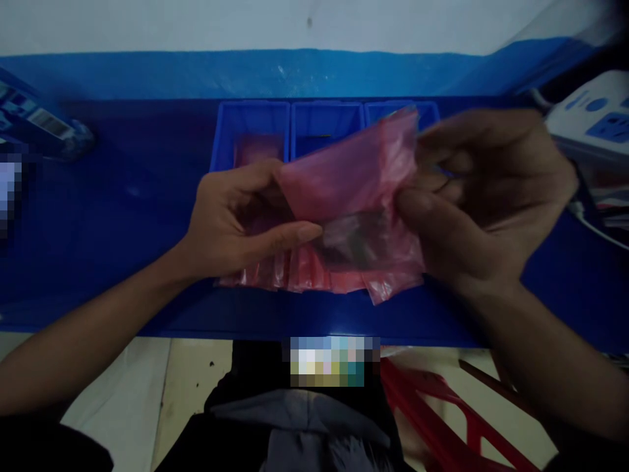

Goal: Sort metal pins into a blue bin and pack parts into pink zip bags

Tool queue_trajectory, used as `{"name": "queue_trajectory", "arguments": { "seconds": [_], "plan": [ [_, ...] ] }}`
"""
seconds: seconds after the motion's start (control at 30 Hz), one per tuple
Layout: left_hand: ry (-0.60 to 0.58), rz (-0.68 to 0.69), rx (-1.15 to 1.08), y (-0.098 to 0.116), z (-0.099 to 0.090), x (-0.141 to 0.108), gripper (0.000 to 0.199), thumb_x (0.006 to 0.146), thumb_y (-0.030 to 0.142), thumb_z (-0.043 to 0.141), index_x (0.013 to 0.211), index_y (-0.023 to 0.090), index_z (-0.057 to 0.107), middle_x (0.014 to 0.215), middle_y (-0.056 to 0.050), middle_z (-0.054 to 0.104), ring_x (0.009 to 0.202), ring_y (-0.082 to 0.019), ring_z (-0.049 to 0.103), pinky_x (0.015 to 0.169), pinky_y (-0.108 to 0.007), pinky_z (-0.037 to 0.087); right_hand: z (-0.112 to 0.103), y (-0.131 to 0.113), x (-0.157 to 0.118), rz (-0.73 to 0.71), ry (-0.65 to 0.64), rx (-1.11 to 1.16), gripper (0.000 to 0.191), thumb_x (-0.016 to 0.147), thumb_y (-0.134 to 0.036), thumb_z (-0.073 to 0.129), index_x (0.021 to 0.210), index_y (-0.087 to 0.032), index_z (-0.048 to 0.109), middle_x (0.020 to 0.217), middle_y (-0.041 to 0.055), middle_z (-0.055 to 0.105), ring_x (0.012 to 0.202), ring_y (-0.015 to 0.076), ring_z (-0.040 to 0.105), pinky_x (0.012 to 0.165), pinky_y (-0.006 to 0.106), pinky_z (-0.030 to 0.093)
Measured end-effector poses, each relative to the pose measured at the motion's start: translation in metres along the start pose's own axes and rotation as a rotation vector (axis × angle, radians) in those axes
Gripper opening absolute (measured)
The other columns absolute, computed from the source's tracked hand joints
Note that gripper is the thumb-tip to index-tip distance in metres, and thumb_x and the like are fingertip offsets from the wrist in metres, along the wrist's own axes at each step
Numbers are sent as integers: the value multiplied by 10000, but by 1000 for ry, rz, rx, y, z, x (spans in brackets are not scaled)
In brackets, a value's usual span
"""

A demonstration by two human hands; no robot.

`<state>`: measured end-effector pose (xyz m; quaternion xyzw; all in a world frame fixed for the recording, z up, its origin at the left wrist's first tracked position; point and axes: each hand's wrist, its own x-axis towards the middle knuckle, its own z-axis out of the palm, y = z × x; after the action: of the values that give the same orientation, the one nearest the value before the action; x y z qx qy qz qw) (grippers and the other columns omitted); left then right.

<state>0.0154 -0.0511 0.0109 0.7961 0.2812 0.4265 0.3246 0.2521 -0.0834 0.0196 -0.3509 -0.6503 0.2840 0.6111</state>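
Head view: a pink bag (344, 177) spans mid-frame, its long axis tilted up toward the upper right. The left hand (236, 219) and right hand (476, 196) pinch opposite edges with curled fingers (299, 233). A row of bags (299, 275) lies beneath on the blue worktop (122, 262), just below the blue bins (250, 124) — the top edge of the bag overlaps them.

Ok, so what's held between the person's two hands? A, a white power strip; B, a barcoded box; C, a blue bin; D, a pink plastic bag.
D: the pink plastic bag is gripped by the left hand and the right hand, with fingers on both sides of it.
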Motion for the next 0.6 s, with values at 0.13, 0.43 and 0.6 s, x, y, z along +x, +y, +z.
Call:
{"name": "queue_trajectory", "arguments": {
  "seconds": [0.13, 0.43, 0.6],
  "plan": [
    [93, -95, -19, 2, -1, 1, 160, 905, 376, 760, 982, 248, 703, 843, 54, 733, 738, -128, 725, 632, -274, 646, 1, 6, 2, 150, -23, 163, 339, 854, -159, 765, 1165, -288, 730, 1104, 1, 717, 794, 101, 667, 618, 220, 566],
    [454, 44, 306, 2, 6, 6, 183, 880, 232, 792, 990, 207, 647, 920, 44, 697, 746, -68, 674, 609, -218, 583, 4, 6, 0, 526, -456, 476, 196, 919, -206, 682, 1108, -208, 630, 753, -64, 731, 491, 120, 677, 415, 214, 551],
    [37, 1, -19, 5, 2, -2, 446, 918, 568, 674, 1261, 283, 671, 1301, -24, 680, 1136, -203, 689, 809, -314, 661, 8, 1, -8, 225, -299, 127, 103, 831, -151, 793, 828, -204, 705, 632, -68, 697, 489, 92, 642, 426, 196, 522]
  ]
}}
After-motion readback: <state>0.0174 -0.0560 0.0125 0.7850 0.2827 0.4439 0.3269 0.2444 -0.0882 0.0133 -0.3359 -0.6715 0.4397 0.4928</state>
